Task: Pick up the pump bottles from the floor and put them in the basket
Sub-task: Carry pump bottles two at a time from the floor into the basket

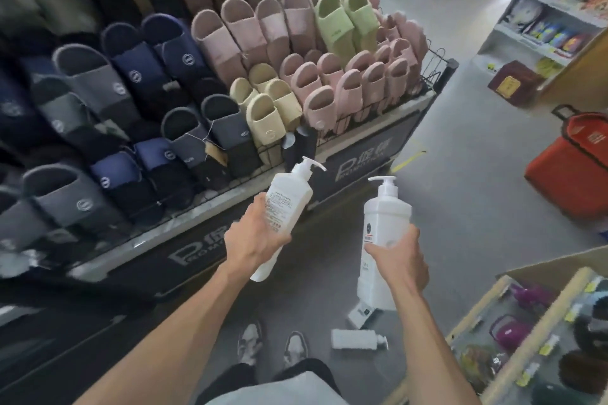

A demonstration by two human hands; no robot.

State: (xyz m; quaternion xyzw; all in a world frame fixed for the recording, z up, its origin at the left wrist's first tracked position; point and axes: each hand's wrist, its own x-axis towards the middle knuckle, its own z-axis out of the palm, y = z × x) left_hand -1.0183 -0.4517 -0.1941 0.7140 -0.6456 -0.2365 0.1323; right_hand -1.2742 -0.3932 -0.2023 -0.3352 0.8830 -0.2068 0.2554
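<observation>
Over aisle floor [467, 200]: curled left hand [253, 240] round tilted bottle [289, 194], right hand [401, 260] round upright bottle [386, 217], likely saving trip to red basket [566, 174].

White pump bottles [288, 207], red basket [569, 174], pink slippers [329, 76].

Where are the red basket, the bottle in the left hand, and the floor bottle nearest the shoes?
red basket [566, 174], head view, side wall.
left-hand bottle [289, 194], head view, upper body.
floor bottle [353, 339], head view, mid-body.
</observation>
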